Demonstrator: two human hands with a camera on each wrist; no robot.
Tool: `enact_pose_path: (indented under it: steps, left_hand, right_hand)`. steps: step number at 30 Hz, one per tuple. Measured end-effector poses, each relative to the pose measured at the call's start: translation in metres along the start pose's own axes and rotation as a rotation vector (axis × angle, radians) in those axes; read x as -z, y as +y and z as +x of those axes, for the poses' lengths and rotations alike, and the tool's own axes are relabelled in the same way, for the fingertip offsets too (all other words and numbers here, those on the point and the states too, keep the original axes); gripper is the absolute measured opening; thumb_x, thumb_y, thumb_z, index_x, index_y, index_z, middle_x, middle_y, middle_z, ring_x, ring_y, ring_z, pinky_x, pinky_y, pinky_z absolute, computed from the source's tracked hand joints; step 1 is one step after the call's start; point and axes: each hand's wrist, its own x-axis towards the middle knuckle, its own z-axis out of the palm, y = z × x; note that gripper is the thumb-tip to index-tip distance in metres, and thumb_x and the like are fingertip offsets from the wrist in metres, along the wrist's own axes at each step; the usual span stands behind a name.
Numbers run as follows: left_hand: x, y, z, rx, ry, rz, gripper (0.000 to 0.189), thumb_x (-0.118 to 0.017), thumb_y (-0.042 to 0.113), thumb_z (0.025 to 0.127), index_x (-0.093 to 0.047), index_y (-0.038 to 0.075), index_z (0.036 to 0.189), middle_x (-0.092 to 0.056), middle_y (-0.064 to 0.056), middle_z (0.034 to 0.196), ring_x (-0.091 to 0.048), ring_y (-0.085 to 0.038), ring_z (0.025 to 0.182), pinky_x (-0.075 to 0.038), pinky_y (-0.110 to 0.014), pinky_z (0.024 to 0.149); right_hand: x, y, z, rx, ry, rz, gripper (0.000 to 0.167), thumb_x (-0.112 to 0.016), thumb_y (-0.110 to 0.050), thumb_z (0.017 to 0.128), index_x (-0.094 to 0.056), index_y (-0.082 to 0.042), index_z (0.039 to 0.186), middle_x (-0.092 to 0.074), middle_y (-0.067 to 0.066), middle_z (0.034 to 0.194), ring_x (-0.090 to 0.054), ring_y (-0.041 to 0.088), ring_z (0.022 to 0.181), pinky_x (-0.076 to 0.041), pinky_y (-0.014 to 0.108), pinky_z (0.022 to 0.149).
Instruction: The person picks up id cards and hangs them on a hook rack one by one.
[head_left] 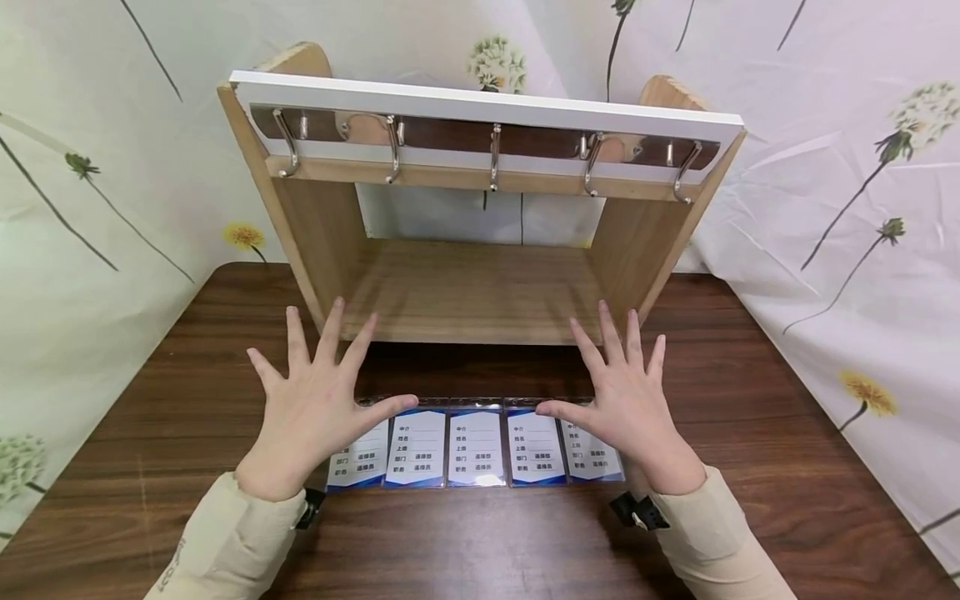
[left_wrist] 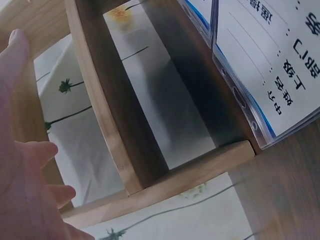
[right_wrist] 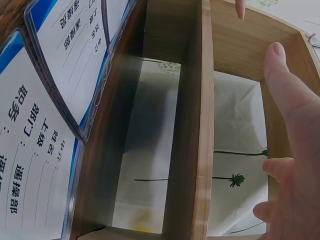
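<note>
While both hands hover spread above the table [head_left: 750, 433], I read the row of five badge cards [head_left: 475, 446] in the lower centre of the head frame as the things at stake. From the left: my left hand [head_left: 318, 408] has straight, splayed fingers, holds nothing, and its thumb lies over the leftmost card. The right hand [head_left: 626, 404] mirrors it, flat and spread, covering part of the rightmost card; whether either palm actually presses down I cannot tell.

I judge the cards light, thin and fairly stiff in clear glossy sleeves, so slippery on the dark wood and hard to lift flat. I would slide one to get a fingertip under an edge, or pinch at the slotted top.

Behind them, filling the upper centre, stands the wooden rack [head_left: 472, 283] with its white top rail and five metal hooks [head_left: 493, 158].

Only the head view shows the whole row and those hooks. At upper right of the left wrist view, a badge card [left_wrist: 270, 75] shows its sleeve slot and raised edge close up; the right wrist view, at its left side, shows overlapping sleeve edges [right_wrist: 75, 100] and the rack's open underside.
</note>
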Motion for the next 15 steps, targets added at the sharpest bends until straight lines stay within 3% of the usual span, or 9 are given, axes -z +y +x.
enact_pose_path:
  steps: [15]
  left_hand:
    - [0.008, -0.003, 0.001, 0.002, -0.035, -0.022, 0.108, -0.055, 0.085, 0.074, -0.019, 0.028, 0.159, -0.006, -0.011, 0.167, 0.012, -0.050, 0.148, 0.002, -0.088, 0.096]
  right_hand:
    - [0.014, 0.007, 0.002, 0.024, -0.016, 0.109, 0.111, -0.070, -0.073, 0.071, -0.023, -0.022, 0.159, -0.005, 0.011, 0.167, 0.001, 0.041, 0.153, 0.003, 0.073, 0.113]
